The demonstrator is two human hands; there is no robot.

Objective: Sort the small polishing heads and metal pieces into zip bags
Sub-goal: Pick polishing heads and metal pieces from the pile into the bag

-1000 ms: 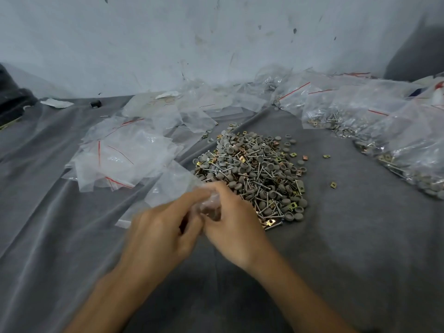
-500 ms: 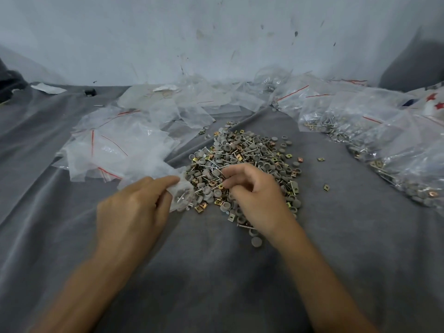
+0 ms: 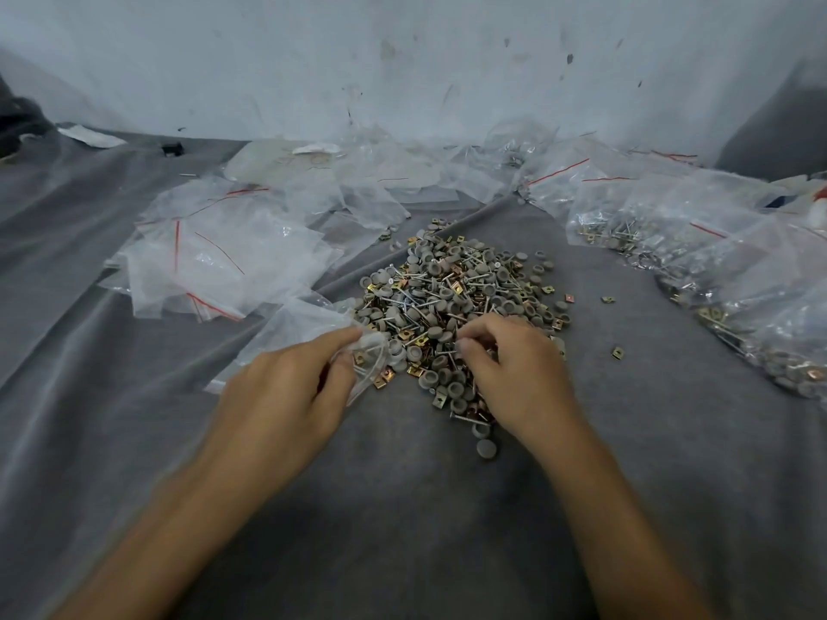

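The left hand (image 3: 286, 391) pinches open a zip bag (image 3: 309, 324) beside the pile (image 3: 456, 288) of polishing heads and metal pieces on the grey surface (image 3: 626, 440). The right hand (image 3: 514, 373) digs in, fingers curled, catch unclear. A sagging bag mouth could spill pieces.

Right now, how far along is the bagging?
Done: several filled bags lie along the right. In hand: the left hand holds a zip bag at the pile's edge, with a few pieces seemingly inside. The right hand picks at the pile with curled fingers. Left: probably most of it, judging by the large mixed pile and the empty bags on the left.
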